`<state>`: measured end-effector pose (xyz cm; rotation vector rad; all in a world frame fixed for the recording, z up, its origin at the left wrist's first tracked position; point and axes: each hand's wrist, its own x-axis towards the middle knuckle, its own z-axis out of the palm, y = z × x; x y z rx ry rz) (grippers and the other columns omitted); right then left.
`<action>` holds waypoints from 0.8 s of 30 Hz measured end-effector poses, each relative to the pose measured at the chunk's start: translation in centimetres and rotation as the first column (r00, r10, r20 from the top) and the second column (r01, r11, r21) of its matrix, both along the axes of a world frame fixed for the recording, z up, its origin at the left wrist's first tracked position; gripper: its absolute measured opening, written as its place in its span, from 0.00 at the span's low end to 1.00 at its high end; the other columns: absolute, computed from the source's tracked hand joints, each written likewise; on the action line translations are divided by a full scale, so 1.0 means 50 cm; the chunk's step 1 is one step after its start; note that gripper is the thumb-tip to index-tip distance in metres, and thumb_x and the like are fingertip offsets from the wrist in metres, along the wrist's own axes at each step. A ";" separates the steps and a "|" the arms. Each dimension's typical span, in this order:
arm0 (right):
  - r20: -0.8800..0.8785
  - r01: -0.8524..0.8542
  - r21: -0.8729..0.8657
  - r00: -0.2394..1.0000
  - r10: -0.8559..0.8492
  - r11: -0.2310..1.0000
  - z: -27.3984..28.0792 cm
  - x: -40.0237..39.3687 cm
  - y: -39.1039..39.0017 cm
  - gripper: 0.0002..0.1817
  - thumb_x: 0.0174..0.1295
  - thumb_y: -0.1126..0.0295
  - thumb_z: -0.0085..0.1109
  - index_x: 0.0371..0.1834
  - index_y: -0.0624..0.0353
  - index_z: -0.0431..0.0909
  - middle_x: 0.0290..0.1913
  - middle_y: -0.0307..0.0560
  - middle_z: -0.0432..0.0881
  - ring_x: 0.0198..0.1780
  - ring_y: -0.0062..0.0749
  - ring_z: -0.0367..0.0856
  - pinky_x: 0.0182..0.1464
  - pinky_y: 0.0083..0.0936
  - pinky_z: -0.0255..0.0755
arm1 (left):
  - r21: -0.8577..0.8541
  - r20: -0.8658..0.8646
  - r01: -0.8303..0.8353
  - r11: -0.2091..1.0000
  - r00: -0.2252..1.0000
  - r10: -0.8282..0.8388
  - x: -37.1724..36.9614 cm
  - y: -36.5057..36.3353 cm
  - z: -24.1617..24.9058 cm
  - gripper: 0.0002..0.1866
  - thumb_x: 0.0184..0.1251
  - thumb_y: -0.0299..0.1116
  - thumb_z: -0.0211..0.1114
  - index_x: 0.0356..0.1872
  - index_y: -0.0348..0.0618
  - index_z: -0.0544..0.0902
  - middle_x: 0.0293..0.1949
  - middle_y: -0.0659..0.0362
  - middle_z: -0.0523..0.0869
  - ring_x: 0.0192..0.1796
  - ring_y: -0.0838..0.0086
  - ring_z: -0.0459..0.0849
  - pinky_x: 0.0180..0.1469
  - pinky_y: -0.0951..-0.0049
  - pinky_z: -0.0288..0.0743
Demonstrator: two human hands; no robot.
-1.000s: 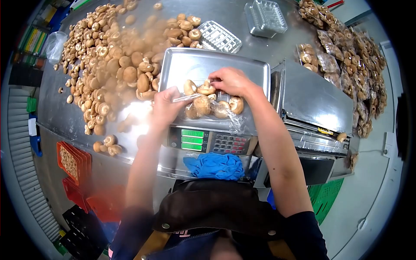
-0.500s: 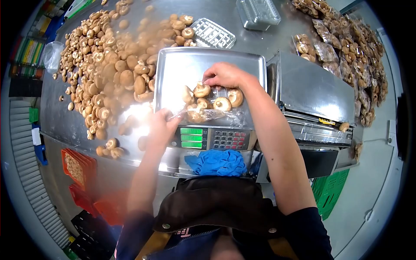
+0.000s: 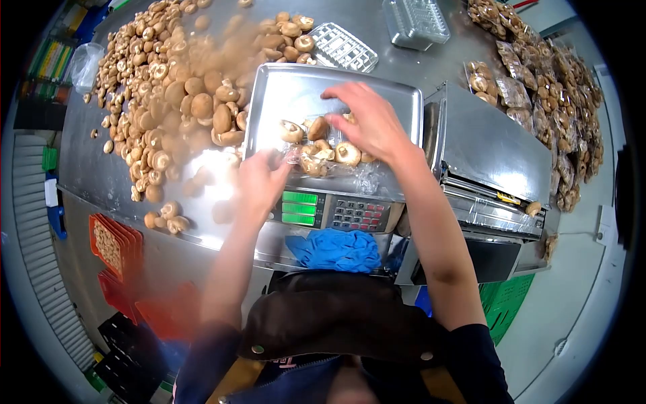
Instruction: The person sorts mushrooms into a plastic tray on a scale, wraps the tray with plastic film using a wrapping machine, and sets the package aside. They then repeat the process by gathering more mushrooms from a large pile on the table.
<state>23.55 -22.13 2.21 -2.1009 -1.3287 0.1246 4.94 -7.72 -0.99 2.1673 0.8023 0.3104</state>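
Observation:
Several brown shiitake mushrooms (image 3: 348, 154) lie in a loose cluster with clear plastic film (image 3: 367, 179) on the metal pan (image 3: 269, 84) of a weighing scale. My right hand (image 3: 371, 122) is over the right side of the cluster, thumb and index finger spread apart. Its thumb tip comes close to a tilted mushroom (image 3: 317, 128), and the hand hides part of the cluster. At the pan's lower left, my left hand (image 3: 261, 183) has its fingertips closed on the left edge of the film, beside the mushrooms.
A big heap of loose mushrooms (image 3: 145, 101) covers the table's left. Behind the scale lie a clear plastic tray (image 3: 343, 48) and stacked trays (image 3: 416, 25). A metal wrapping machine (image 3: 494, 145) stands right, wrapped packs (image 3: 518, 97) beyond it. A blue cloth (image 3: 334, 250) lies below the scale's keypad.
My right hand has let go of a mushroom and lifted away, its fingers opening. The mushroom there now sits tilted. My left hand stays at the film's left edge; the view has shifted slightly.

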 end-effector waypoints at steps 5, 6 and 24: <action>-0.185 -0.057 -0.104 0.982 0.037 0.993 0.079 -0.109 -0.034 0.31 0.49 0.55 0.72 0.55 0.54 0.74 0.42 0.46 0.79 0.41 0.37 0.80 0.46 0.33 0.74 | -0.197 0.167 0.140 0.970 0.980 -0.108 -0.002 0.005 -0.010 0.13 0.56 0.30 0.69 0.28 0.39 0.72 0.20 0.67 0.69 0.25 0.84 0.64 0.26 0.79 0.62; -0.325 -0.053 -0.126 0.946 0.009 0.991 0.082 -0.109 -0.036 0.30 0.49 0.58 0.73 0.55 0.55 0.75 0.44 0.46 0.79 0.39 0.35 0.80 0.44 0.30 0.75 | -0.204 0.136 0.142 0.969 0.984 -0.116 -0.007 0.004 0.000 0.13 0.54 0.29 0.70 0.31 0.40 0.72 0.23 0.68 0.68 0.26 0.85 0.65 0.27 0.81 0.62; -0.691 0.292 0.029 0.697 -0.192 0.956 0.039 -0.100 -0.078 0.19 0.58 0.77 0.62 0.54 0.62 0.74 0.41 0.50 0.82 0.31 0.25 0.79 0.39 0.23 0.74 | 0.055 0.080 0.223 0.973 0.971 -0.227 0.054 -0.027 0.064 0.26 0.42 0.43 0.80 0.40 0.40 0.82 0.25 0.57 0.83 0.26 0.68 0.82 0.31 0.70 0.75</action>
